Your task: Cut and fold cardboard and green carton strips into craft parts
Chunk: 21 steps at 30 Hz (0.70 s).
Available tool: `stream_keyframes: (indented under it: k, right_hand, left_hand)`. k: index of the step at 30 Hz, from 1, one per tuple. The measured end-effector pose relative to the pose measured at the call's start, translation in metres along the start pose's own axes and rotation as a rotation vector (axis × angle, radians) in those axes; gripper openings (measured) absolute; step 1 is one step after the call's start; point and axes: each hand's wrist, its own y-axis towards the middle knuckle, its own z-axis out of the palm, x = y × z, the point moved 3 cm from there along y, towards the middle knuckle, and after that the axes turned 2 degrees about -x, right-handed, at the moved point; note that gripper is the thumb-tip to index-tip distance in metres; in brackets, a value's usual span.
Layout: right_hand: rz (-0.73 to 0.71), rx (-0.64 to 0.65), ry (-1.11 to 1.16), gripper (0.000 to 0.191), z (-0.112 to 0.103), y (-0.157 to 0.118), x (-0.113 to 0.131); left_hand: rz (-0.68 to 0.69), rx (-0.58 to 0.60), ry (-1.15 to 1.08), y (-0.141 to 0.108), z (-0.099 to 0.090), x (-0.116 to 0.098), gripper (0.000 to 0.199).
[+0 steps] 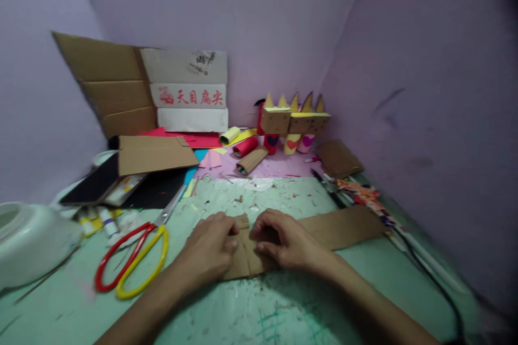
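A long brown cardboard strip lies on the green tabletop, with a crease across its left part between my two hands. My left hand rests on the strip's left end, fingers curled together over it. At the crease's right side, my right hand has its thumb and fingers bent onto the cardboard; what its fingertips hold, if anything, is too small to tell. Scissors with one red and one yellow handle lie left of my left hand, blades pointing away.
A white bowl stands at the left. Behind are a cardboard sheet, a tablet-like dark slab, paper rolls and decorated cardboard figures. Pens and a black cable run along the right.
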Motion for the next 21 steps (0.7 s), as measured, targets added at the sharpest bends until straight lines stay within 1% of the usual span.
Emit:
stream_keyframes:
  k: [1, 3, 4, 7, 9, 10, 12, 14, 16, 19, 21]
  right_hand:
    - [0.025, -0.058, 0.020, 0.019, -0.010, -0.008, -0.006]
    - [0.108, -0.224, 0.021, 0.015, -0.037, -0.027, -0.022]
    - [0.162, -0.317, -0.006, 0.012, -0.054, -0.038, -0.032]
    - [0.381, -0.526, -0.180, 0.014, -0.106, -0.076, -0.068]
    - [0.547, -0.596, -0.287, 0.016, -0.135, -0.097, -0.091]
    - [0.624, -0.599, -0.332, 0.014, -0.145, -0.104, -0.102]
    - [0.722, -0.549, -0.386, 0.011, -0.153, -0.110, -0.121]
    - [0.758, -0.468, -0.393, 0.009, -0.151, -0.106, -0.136]
    - [0.760, -0.400, -0.379, 0.011, -0.145, -0.096, -0.147]
    - [0.755, -0.343, -0.363, 0.023, -0.140, -0.082, -0.159]
    - [0.745, -0.330, -0.369, 0.022, -0.142, -0.075, -0.166]
  left_hand:
    - [0.013, 0.012, -0.072, 0.001, 0.000, 0.006, 0.019]
    - [-0.015, 0.022, -0.191, 0.005, 0.001, 0.017, 0.031]
    - [-0.030, 0.004, -0.210, 0.007, 0.001, 0.021, 0.036]
    - [-0.038, 0.043, -0.212, 0.011, 0.002, 0.026, 0.042]
    - [-0.035, 0.062, -0.204, 0.010, 0.001, 0.025, 0.043]
    - [-0.027, 0.073, -0.198, 0.009, 0.001, 0.024, 0.043]
    - [-0.002, 0.091, -0.181, 0.008, 0.000, 0.022, 0.041]
    - [0.021, 0.102, -0.165, 0.008, 0.000, 0.021, 0.039]
    - [0.026, 0.096, -0.163, 0.008, 0.001, 0.022, 0.036]
    - [0.020, 0.085, -0.179, 0.008, 0.000, 0.022, 0.033]
    - [0.025, 0.082, -0.194, 0.008, -0.003, 0.021, 0.031]
